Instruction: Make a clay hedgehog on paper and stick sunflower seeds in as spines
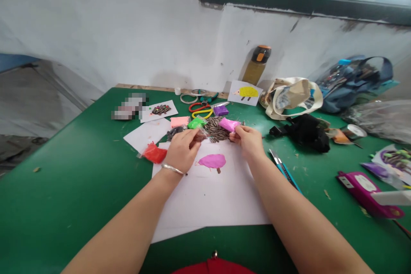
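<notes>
A white sheet of paper (212, 201) lies on the green table (64, 188) with a pink clay hedgehog shape (212, 161) stuck on it. Both my hands reach to the far edge of the sheet. My left hand (181, 150), with a silver bracelet on its wrist, pinches the edge of a clear bag of striped sunflower seeds (216, 129). My right hand (248, 140) grips the same bag next to a pink clay packet (228, 124). What lies inside the fingers is hidden.
Clay packets lie around: red (154, 153), green (196, 123), salmon pink (180, 121), purple (221, 110). Scissors (201, 109), tape rolls, a yellow hedgehog picture (245, 92), a bottle (257, 65), bags (290, 96), a black object (305, 130), a craft knife (284, 169) and a magenta case (366, 187) are there too.
</notes>
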`<state>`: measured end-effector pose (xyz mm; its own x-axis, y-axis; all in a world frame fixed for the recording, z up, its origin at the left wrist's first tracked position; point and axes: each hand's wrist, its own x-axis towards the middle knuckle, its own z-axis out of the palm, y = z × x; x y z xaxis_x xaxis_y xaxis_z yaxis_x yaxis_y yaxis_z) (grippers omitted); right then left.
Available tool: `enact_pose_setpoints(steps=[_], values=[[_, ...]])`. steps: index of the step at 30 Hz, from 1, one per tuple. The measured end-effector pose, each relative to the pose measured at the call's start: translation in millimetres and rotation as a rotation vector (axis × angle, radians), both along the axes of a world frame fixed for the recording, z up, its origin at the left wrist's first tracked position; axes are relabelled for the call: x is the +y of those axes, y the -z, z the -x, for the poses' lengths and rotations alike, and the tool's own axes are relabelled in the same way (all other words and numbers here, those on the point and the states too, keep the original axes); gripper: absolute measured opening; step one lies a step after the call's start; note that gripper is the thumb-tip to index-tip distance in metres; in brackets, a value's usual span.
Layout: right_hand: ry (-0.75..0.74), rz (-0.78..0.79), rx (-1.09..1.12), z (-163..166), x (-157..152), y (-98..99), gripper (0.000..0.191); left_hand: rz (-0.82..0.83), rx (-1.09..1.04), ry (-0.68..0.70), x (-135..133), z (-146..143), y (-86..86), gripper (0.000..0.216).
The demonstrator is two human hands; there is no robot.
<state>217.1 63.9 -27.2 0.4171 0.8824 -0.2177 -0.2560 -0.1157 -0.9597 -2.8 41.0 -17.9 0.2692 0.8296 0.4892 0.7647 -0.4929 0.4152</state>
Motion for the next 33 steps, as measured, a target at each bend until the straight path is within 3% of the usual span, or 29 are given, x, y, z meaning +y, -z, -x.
enact_pose_setpoints(steps=[3,8,11,12,15,17,20,28,33], values=[[-0.013,0.005,-0.033,-0.7,3.3,0.6,0.019,0.001,-0.049,0.038,-4.7,-4.7,-1.3,0.036],[-0.051,0.029,-0.191,-4.5,-2.7,3.9,0.041,0.029,-0.102,0.059,-6.3,-7.0,-2.1,0.035],[-0.047,-0.018,-0.442,-6.6,-14.5,1.1,0.031,0.064,-0.14,0.053,-6.4,-7.1,-3.0,0.036],[-0.059,-0.069,-0.628,-6.4,-19.7,-0.7,0.024,0.076,-0.153,0.055,-6.5,-7.2,-3.2,0.036],[-0.251,-0.278,-1.021,-3.5,-37.8,-5.7,0.025,0.111,-0.189,0.061,-7.2,-7.9,-3.3,0.036],[-0.468,-0.354,-1.13,-0.6,-50.5,-6.4,0.031,0.132,-0.206,0.056,-7.7,-8.4,-2.9,0.037],[-0.679,-0.398,-1.274,3.1,-66.0,-2.8,0.036,0.155,-0.219,0.046,-8.3,-8.8,-2.5,0.038],[-0.787,-0.34,-1.643,9.5,-75.2,0.5,0.036,0.17,-0.207,0.032,-6.2,-8.1,-1.8,0.036],[-0.796,-0.303,-1.602,8.9,-73.8,1.3,0.042,0.177,-0.206,0.041,-6.8,-8.7,-1.1,0.036]])
